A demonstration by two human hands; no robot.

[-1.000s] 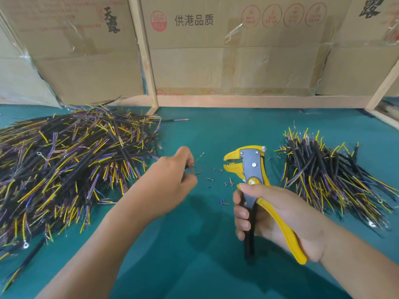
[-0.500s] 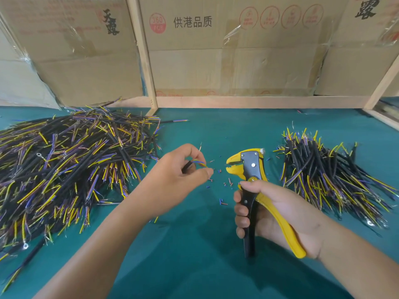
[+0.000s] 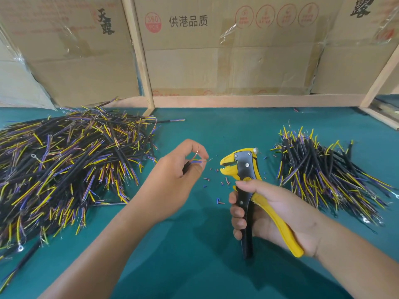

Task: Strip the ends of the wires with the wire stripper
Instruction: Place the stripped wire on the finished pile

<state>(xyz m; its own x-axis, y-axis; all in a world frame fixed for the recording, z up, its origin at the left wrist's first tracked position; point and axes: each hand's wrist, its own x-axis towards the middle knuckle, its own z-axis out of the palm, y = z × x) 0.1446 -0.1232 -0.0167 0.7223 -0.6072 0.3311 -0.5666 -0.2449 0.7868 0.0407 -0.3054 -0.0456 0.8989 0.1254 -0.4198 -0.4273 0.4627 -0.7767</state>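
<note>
Fingers (image 3: 199, 151) of the left hand (image 3: 170, 182) pinch a wire (image 3: 197, 161), its tip just short of the wire stripper (image 3: 244, 169). Right hand (image 3: 269, 212) curls round the handles, jaws apart. Feeding one coloured end squarely between the jaws, then squeezing firmly, should strip it cleanly without nicking strands.

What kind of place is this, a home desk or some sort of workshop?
Probably a small workshop bench for wire assembly. Two big piles of cut wires lie on a green table, cardboard boxes stand behind, and the right hand grips a wire stripper.
</note>
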